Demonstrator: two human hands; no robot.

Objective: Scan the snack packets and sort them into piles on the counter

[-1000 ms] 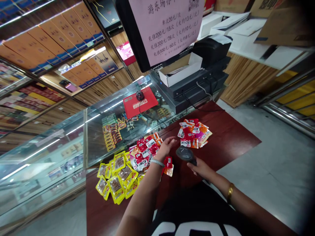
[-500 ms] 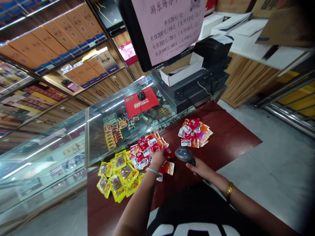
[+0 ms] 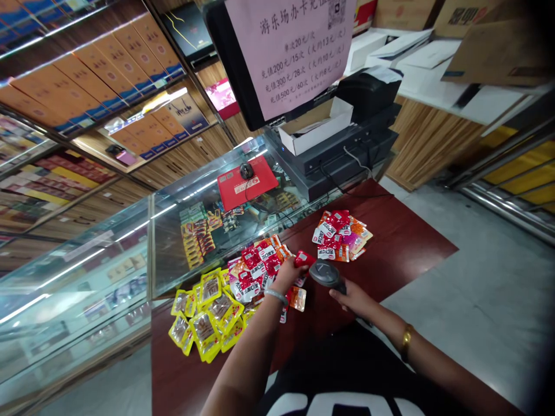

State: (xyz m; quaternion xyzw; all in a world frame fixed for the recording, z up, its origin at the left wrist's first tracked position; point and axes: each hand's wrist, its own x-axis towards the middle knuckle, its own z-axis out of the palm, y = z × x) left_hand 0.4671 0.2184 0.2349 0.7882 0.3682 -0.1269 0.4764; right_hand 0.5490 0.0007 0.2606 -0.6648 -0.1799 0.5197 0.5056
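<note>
My left hand (image 3: 289, 273) pinches a small red snack packet (image 3: 304, 258) and holds it just above and in front of the scanner head. My right hand (image 3: 353, 296) grips a dark handheld barcode scanner (image 3: 326, 274), its head aimed at that packet. To the left lies a heap of red and orange packets (image 3: 259, 267), and beside it a heap of yellow packets (image 3: 208, 309). A smaller heap of red, orange and pink packets (image 3: 340, 236) lies further back on the dark red table (image 3: 403, 242).
A glass display counter (image 3: 130, 254) runs along the left, carrying a red mouse pad (image 3: 247, 184) with a mouse. Behind the table stand a black register unit (image 3: 347, 153), an open white box (image 3: 316, 121) and a monitor with a pink price sheet (image 3: 295, 46).
My left hand picked a red packet out of the heap and lifted it to the scanner. The scanner's blue light, lit half a second ago, no longer shows.
</note>
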